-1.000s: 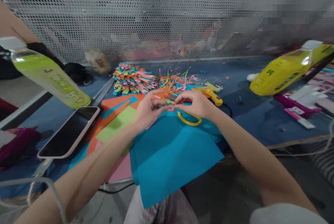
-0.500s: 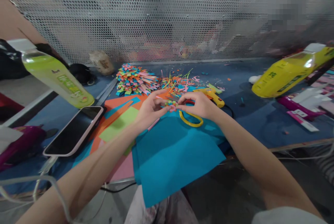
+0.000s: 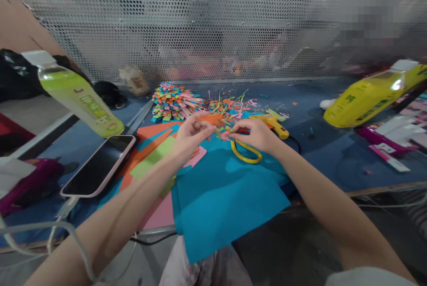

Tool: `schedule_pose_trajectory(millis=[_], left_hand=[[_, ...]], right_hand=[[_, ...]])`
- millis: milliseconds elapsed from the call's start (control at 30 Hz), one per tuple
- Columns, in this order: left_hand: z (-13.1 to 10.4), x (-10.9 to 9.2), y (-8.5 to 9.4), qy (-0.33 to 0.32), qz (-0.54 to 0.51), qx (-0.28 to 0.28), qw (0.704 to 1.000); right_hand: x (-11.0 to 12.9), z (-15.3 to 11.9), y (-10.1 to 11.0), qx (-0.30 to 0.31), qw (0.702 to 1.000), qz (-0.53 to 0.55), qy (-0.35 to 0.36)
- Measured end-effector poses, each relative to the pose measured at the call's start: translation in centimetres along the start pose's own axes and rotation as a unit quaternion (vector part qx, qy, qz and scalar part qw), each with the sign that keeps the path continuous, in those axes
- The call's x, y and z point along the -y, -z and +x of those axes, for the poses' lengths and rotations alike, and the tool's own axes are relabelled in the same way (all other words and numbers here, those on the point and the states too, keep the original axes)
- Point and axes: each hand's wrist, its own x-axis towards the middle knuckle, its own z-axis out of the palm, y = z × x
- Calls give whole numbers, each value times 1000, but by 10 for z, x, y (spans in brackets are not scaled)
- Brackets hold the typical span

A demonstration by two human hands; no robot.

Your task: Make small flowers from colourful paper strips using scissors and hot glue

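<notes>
A small curled-paper piece in pink, green and orange (image 3: 225, 135) is pinched between the thumb and fingers of my right hand (image 3: 256, 134). My left hand (image 3: 193, 134) hovers just left of it, apart from it, with loosely bent fingers; I see nothing held there. Yellow-handled scissors (image 3: 247, 157) lie beneath my right hand, their blades mostly hidden. Under both hands spread blue paper sheets (image 3: 227, 206), which overhang the table's front edge. A pink paper piece (image 3: 199, 157) shows below my left hand. Behind it stands a cone of multicoloured folded paper strips (image 3: 171, 103).
Paper scraps (image 3: 230, 104) litter the table behind my hands. A yellow glue gun (image 3: 275, 125) lies right of them. On the left are a phone (image 3: 100, 166) on a cable and a green drink bottle (image 3: 78, 94); a yellow bottle (image 3: 363, 97) leans right. A perforated metal panel (image 3: 207, 23) borders the back.
My left hand has drawn slightly left, away from the paper piece, which stays in my right hand. The pink paper below my left hand shows more. The whole view has shifted a little.
</notes>
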Motion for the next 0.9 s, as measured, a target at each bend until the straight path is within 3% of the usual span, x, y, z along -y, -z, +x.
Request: schedule_pose_trajectory(millis=[133, 300, 533, 600, 667, 800, 900], left_hand=[[8, -7, 11, -52, -41, -69, 995], [16, -7, 25, -97, 24, -94, 991], [15, 1, 28, -72, 234, -13, 970], [15, 2, 30, -79, 280, -17, 956], [15, 1, 32, -97, 322, -41, 941], [16, -6, 36, -122, 382, -90, 912], [15, -10, 36, -129, 382, -106, 909]], right_hand=[[-4, 1, 1, -21, 998, -56, 15], [-3, 0, -1, -40, 989, -142, 22], [-4, 1, 6, -145, 975, -167, 37], [-4, 1, 8, -155, 971, -173, 55], [-4, 0, 9, -126, 970, -184, 97], [-2, -1, 4, 27, 964, -171, 200], [-1, -3, -1, 127, 955, -152, 222]])
